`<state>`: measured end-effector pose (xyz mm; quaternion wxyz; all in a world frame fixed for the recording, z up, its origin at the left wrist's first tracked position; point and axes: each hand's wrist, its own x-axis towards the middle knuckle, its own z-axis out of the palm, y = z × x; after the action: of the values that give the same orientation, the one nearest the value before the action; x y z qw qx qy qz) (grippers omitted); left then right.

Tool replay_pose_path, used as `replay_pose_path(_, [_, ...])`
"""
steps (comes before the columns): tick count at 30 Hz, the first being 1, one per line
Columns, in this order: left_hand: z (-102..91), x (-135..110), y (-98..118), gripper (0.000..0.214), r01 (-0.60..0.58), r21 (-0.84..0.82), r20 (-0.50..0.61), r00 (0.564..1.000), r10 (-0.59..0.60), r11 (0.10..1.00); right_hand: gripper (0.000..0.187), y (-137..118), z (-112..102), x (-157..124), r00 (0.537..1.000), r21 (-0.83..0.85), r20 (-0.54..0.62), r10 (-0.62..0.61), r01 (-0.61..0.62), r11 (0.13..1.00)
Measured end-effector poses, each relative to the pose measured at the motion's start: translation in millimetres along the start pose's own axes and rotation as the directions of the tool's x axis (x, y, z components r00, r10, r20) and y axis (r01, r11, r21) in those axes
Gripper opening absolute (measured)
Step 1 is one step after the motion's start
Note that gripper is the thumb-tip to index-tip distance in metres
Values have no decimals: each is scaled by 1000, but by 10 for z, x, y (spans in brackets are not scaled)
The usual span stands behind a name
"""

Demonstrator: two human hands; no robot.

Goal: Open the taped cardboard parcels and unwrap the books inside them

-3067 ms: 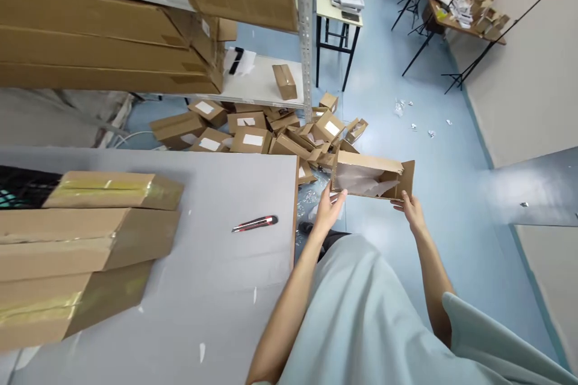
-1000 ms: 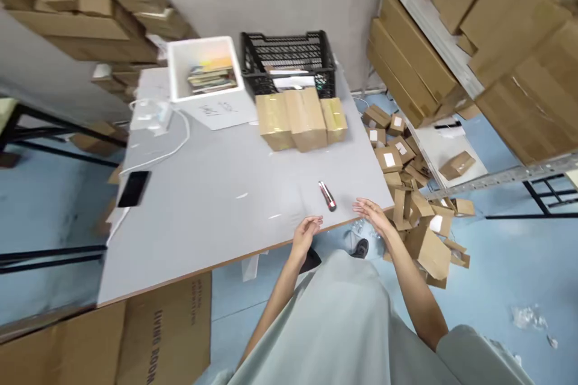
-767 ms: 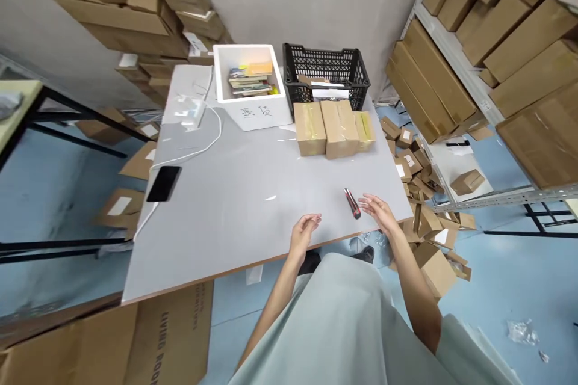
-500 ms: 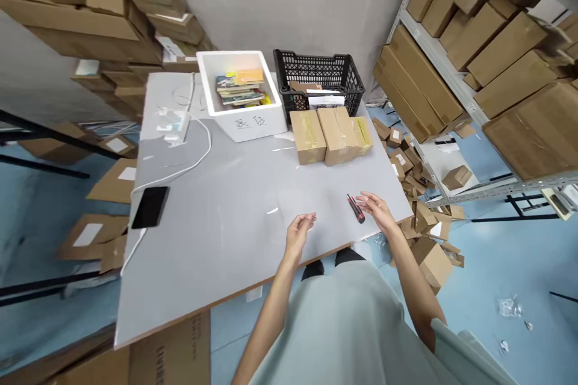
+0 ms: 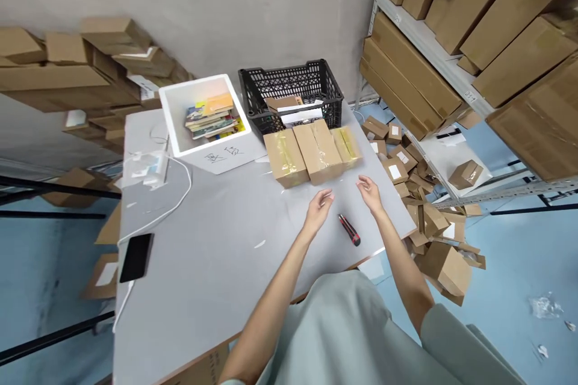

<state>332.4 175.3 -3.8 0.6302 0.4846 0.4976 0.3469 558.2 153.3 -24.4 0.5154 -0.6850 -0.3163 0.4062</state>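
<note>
Both my hands hover over the grey table (image 5: 203, 264), empty and with fingers loosely spread. My left hand (image 5: 320, 207) is just short of three taped cardboard boxes (image 5: 311, 155) that lie side by side. My right hand (image 5: 370, 191) is a little to the right, below the rightmost box. A red and black utility knife (image 5: 350, 230) lies on the table between my forearms, untouched.
Behind the boxes stand a black plastic crate (image 5: 291, 90) and a white foam box (image 5: 205, 114) holding booklets. A black phone (image 5: 135, 257) on a white cable lies at the left. Small cardboard boxes (image 5: 428, 216) litter the floor to the right, under metal shelves (image 5: 451, 66) stacked with cartons.
An open box that my hands held over the floor is gone from them. I have turned to the table, and both hands have moved forward past the knife toward the three taped boxes.
</note>
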Motion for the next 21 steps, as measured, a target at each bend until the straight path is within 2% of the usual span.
replay_pose_path(4, [542,664,-31,65,66,41,-1,998,-66,997,64,116,6,619,997,-162,-1,-77,76,984])
replay_pose_path(6, [746,950,-96,74,128,53,1,992,-128,990,62,170,29,893,989,-251,50,-142,150,956])
replay_pose_path(9, [938,1255,-226,81,191,63,-5,982,-191,980,60,262,101,1199,965,-362,182,-188,243,900])
replay_pose_path(12, [1030,1398,-352,89,228,52,-22,974,-227,972,59,365,173,1328,954,-446,266,-135,246,860])
replay_pose_path(17, [1062,1509,-472,108,281,10,-49,959,-280,960,58,461,223,1313,974,-570,212,-79,189,800])
replay_pose_path(21, [1049,1656,-459,107,302,-31,-49,952,-303,953,53,427,277,1368,984,-595,163,-65,151,790])
